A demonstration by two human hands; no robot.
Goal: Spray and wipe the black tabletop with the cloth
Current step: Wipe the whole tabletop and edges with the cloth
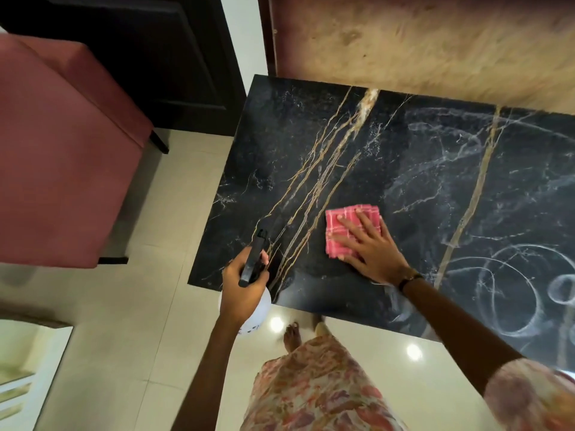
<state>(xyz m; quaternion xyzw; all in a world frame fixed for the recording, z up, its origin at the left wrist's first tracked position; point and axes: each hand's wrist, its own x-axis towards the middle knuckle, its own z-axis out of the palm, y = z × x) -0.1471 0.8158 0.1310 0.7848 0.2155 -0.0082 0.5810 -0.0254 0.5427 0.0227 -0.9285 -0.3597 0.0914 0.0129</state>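
Note:
The black marble-patterned tabletop [404,169] with gold and white veins fills the middle and right of the head view. A folded pink checked cloth [342,219] lies flat on it near the front. My right hand [370,247] presses on the cloth with straight, spread fingers. My left hand [242,290] grips a white spray bottle [259,315] with a black trigger head [253,259] at the table's front left corner, nozzle pointing over the surface. Whitish curved streaks show on the right part of the top.
A pink upholstered chair [62,157] stands left of the table on the pale tiled floor [140,306]. A dark door [140,51] is behind it. A beige-brown wall [435,42] runs along the table's far edge. My bare foot [292,335] stands at the front edge.

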